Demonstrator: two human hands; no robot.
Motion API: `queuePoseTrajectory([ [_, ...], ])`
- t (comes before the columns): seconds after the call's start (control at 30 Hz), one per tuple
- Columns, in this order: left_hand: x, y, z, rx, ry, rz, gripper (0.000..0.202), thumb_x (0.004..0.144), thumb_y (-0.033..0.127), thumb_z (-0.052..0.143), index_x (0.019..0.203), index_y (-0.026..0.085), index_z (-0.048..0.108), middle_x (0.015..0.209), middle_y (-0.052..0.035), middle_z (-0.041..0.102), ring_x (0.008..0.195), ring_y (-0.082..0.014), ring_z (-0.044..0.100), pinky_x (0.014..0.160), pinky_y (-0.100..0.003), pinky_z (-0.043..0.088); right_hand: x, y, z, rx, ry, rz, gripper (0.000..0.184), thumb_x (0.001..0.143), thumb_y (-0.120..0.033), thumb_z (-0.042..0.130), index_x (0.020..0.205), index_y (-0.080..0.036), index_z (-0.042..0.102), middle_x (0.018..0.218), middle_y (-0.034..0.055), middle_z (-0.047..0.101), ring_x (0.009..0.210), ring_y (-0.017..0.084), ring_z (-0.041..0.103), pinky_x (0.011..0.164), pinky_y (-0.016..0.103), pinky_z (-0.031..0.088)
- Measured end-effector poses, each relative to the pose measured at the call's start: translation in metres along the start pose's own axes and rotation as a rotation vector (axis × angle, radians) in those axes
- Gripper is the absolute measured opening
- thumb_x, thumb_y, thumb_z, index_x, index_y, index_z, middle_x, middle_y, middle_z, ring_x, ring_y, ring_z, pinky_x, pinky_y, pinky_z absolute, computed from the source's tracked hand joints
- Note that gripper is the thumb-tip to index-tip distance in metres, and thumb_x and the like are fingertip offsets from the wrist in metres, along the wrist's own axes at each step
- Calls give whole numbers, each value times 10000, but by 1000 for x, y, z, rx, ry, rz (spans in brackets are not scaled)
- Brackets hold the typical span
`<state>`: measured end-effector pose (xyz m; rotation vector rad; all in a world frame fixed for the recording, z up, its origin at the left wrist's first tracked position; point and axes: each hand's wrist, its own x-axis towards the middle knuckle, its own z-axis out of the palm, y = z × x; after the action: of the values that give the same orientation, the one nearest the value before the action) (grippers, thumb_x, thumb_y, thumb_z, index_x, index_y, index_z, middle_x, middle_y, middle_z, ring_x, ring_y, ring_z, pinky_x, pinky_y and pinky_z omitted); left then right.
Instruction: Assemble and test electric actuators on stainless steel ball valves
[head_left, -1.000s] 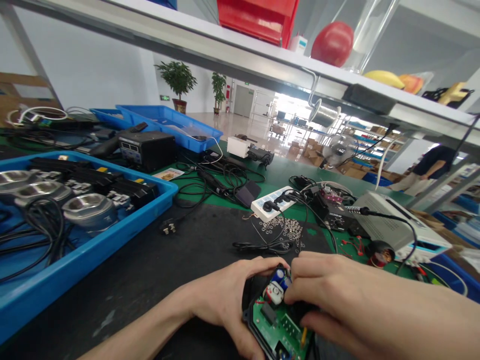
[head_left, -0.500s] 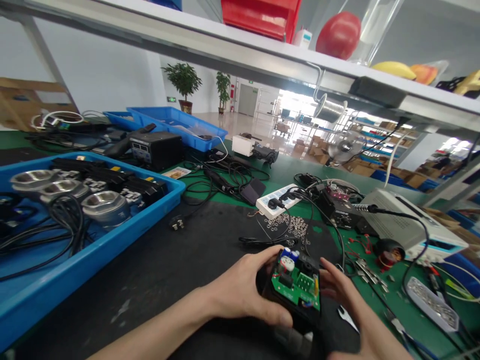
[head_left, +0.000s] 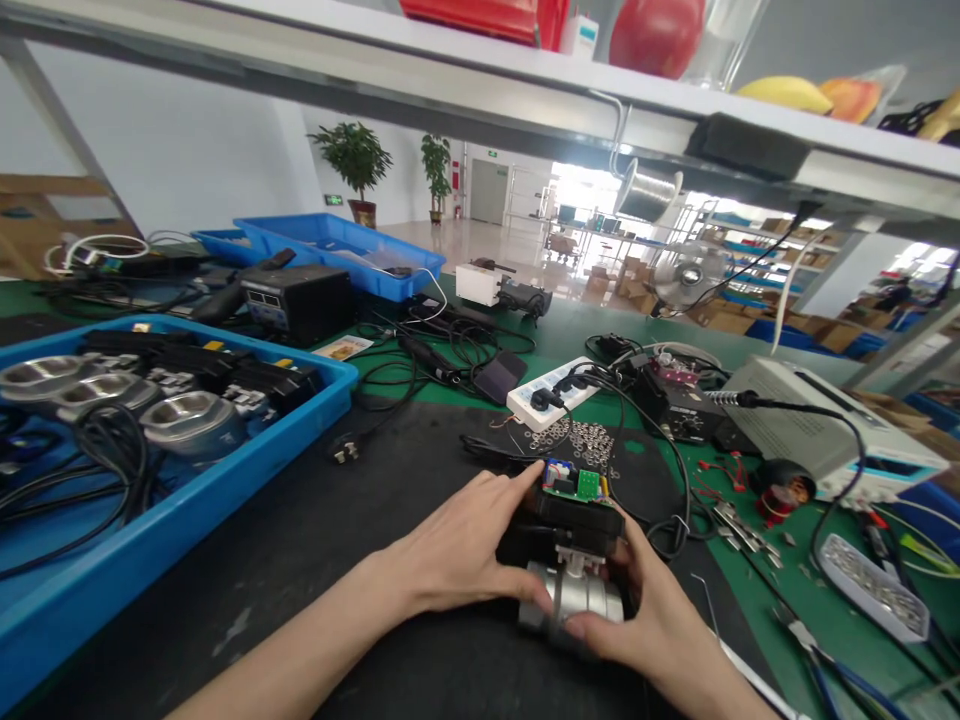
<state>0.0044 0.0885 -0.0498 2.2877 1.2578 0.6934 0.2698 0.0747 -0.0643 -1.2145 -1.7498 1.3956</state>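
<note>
Both hands hold a motorized valve (head_left: 581,595), made of a silvery metal valve body under a black actuator housing. Its top is uncovered and a green circuit board (head_left: 581,484) with blue capacitors shows inside. My left hand (head_left: 469,545) grips the left side, thumb against the metal body and fingers along the black housing. My right hand (head_left: 656,610) wraps round the right side, its thumb on the front of the metal body. The valve is tilted over the black mat (head_left: 300,580); whether it touches the mat I cannot tell.
A blue tray (head_left: 300,440) of similar valves and cables stands left. Ahead lie a white power strip (head_left: 551,392) and scattered small nuts (head_left: 589,442). To the right are pliers (head_left: 802,635), a parts box (head_left: 874,590) and a bench instrument (head_left: 832,430). A shelf (head_left: 450,70) crosses overhead.
The valve has been tipped so its metal body now faces me and the board shows less. My right hand, apart from it before, has closed onto its right side.
</note>
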Motion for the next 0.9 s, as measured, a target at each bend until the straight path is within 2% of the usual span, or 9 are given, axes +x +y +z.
queuePoseTrajectory([
  [0.13, 3, -8, -9, 150, 76, 7, 898, 873, 770, 571, 1525, 172, 416, 1074, -103, 677, 954, -272, 598, 901, -413, 481, 4, 5, -1, -33, 29, 59, 1177, 707, -286, 819, 1623, -121, 98, 1270, 137, 651, 1187, 269, 636, 1106, 453, 463],
  [0.27, 1, -5, -3, 79, 57, -2, 745, 961, 720, 462, 1477, 182, 473, 1200, -126, 674, 1027, -295, 598, 950, -458, 477, 0, 3, -2, -11, 14, 48, 1182, 710, -247, 812, 1625, -142, 72, 1284, 130, 637, 1183, 255, 635, 1112, 448, 460],
  [0.37, -1, 6, 3, -77, 57, -55, 886, 891, 750, 572, 1563, 207, 377, 1392, -155, 606, 1207, -345, 577, 1075, -512, 442, -9, 0, 0, -90, 19, 13, 1230, 686, -181, 805, 1639, -196, 29, 1335, 122, 617, 1230, 256, 621, 1120, 439, 458],
  [0.47, -1, 28, 1, -372, 9, -109, 1004, 806, 673, 749, 1592, 232, 307, 1463, -143, 579, 1317, -355, 558, 1128, -493, 441, -19, -5, 3, -164, 6, -29, 1266, 658, -140, 792, 1639, -205, -6, 1424, 148, 570, 1311, 269, 586, 1140, 432, 451],
  [0.6, 4, 56, -4, -749, -55, -140, 903, 768, 486, 857, 1508, 257, 393, 1427, -76, 623, 1289, -301, 616, 1117, -425, 482, -24, -8, 6, -185, -23, -41, 1313, 638, -147, 792, 1640, -234, -51, 1491, 146, 541, 1351, 267, 581, 1144, 415, 464],
  [0.7, 6, 64, -4, -831, -24, -181, 772, 783, 435, 859, 1426, 251, 474, 1367, -62, 656, 1261, -292, 634, 1083, -406, 508, -25, -7, 9, -215, 12, 59, 1349, 641, -216, 828, 1650, -235, -67, 1443, 129, 597, 1268, 275, 644, 1082, 408, 511],
  [0.77, 7, 64, -5, -829, -41, -192, 735, 784, 420, 862, 1398, 249, 497, 1346, -58, 665, 1244, -295, 641, 1073, -408, 512, -26, -4, 10, -269, 35, 76, 1283, 652, -266, 847, 1657, -229, 52, 1416, 122, 615, 1243, 283, 652, 1060, 406, 520],
  [0.83, 6, 62, -8, -823, -70, -192, 752, 771, 418, 873, 1399, 250, 496, 1348, -57, 661, 1245, -302, 638, 1083, -421, 503, -26, -3, 11, -355, 32, 25, 1090, 645, -315, 878, 1587, -228, 335, 1389, 117, 624, 1248, 300, 630, 1063, 411, 511],
  [0.9, 6, 60, -11, -836, -98, -187, 776, 763, 423, 878, 1409, 242, 488, 1359, -65, 654, 1263, -314, 624, 1093, -434, 494, -26, -2, 10, -443, 11, -44, 840, 632, -372, 907, 1394, -223, 586, 1327, 111, 645, 1225, 317, 610, 1059, 426, 501],
])
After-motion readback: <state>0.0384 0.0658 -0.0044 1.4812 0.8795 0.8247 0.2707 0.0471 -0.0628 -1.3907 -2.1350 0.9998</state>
